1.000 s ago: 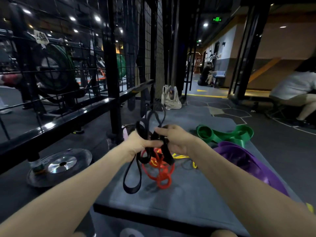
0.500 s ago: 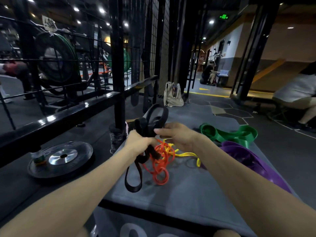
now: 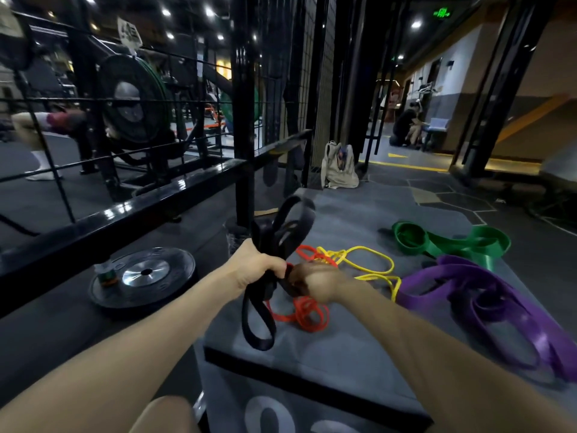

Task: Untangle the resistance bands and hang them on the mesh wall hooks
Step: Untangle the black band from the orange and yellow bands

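Observation:
My left hand [image 3: 257, 266] grips a bunched black resistance band [image 3: 282, 226]; loops stick up above the fist and one long loop hangs down to the grey padded box [image 3: 343, 348]. My right hand [image 3: 315, 282], blurred, is closed on the same black band just right of the left fist. Under the hands lie a red band [image 3: 307, 314] and a thin yellow band [image 3: 368, 260], tangled together. A green band [image 3: 449, 242] and a wide purple band [image 3: 505, 304] rest further right on the box. The black mesh wall [image 3: 281, 73] stands ahead on the left.
A weight plate [image 3: 143, 276] lies on the floor left of the box, beside a black rail [image 3: 125, 214]. A beige bag [image 3: 338, 167] leans by the mesh. A person crouches far back right [image 3: 406, 126]; another person's legs show behind the mesh at left [image 3: 40, 126].
My right hand dropped from in front of the black band down to beside the left fist and closed on the band. The view moved closer to the box; the red and yellow bands now show.

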A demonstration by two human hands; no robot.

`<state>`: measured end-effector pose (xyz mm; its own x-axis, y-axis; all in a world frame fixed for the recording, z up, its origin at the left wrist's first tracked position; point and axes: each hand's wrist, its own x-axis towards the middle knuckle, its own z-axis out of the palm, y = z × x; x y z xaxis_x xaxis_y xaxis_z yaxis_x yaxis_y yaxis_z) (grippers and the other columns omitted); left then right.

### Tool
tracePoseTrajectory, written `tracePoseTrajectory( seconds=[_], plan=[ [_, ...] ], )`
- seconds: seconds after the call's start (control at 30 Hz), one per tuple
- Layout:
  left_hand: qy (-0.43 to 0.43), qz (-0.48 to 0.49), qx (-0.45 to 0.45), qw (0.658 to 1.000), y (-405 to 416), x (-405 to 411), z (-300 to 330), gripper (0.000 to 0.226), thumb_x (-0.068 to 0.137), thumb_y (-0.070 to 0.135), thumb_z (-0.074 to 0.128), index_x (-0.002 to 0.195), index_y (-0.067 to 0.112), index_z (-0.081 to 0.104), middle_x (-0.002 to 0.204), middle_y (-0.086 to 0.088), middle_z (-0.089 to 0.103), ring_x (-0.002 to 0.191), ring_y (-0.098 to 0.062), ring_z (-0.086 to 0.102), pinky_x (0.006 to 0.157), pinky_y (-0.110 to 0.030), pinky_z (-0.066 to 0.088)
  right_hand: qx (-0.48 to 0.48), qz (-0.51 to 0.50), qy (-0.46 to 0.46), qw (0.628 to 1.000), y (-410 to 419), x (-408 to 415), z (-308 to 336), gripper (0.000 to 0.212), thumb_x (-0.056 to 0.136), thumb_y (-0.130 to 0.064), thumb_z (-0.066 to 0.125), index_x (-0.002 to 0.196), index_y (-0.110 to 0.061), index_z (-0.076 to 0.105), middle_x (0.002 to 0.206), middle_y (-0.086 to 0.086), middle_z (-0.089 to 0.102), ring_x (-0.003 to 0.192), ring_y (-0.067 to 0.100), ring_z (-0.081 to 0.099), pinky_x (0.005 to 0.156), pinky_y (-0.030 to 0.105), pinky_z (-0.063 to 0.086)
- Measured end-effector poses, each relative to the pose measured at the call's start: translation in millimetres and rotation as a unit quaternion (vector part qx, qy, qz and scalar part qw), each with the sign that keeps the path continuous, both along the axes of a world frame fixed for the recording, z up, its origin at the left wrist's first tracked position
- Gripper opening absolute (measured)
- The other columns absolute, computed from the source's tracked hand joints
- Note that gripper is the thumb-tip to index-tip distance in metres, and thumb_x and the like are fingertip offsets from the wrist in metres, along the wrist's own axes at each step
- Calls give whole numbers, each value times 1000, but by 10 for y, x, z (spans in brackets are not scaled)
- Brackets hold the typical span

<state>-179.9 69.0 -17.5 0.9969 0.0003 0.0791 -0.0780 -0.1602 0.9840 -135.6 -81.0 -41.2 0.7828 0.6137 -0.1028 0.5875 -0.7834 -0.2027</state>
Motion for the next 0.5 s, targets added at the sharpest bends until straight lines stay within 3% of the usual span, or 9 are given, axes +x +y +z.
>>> tracePoseTrajectory(
  seconds=[0.07,0.13,0.27,0.4,0.5],
  plan=[
    [14,0,18,1000,48,15,-61,23,45,-4,63,65,3,55,51,-5,48,51,-16,49,51,-26,40,-87,0,-50,995,60,23,-46,25,90,-12,47,111,-13,61,117,12,60,106,29,56,72,27,37],
    [26,12,39,999,90,49,-119,33,42,4,65,74,6,58,57,-4,49,59,-17,50,56,-28,41,-154,2,-87,984,112,35,-81,31,94,-15,42,121,-13,58,128,9,55,114,28,51,77,28,40],
    [34,27,42,998,110,92,-179,20,53,-7,69,59,7,56,45,3,52,56,-19,52,55,-28,43,-258,-28,-115,959,145,48,-112,42,97,-13,35,139,-8,40,144,10,35,128,31,40,97,37,40],
    [47,12,22,999,51,109,-224,19,40,3,66,54,13,57,52,0,54,61,-20,54,58,-28,44,-321,-18,-132,938,114,44,-114,48,99,-13,29,147,-8,23,149,12,30,133,30,35,101,38,35],
    [56,7,11,998,18,144,-259,16,39,5,67,42,17,57,51,2,53,62,-21,54,60,-30,44,-310,-8,-165,936,22,46,-56,42,99,-10,30,139,-11,40,141,13,39,128,32,41,89,38,38]
  ],
)
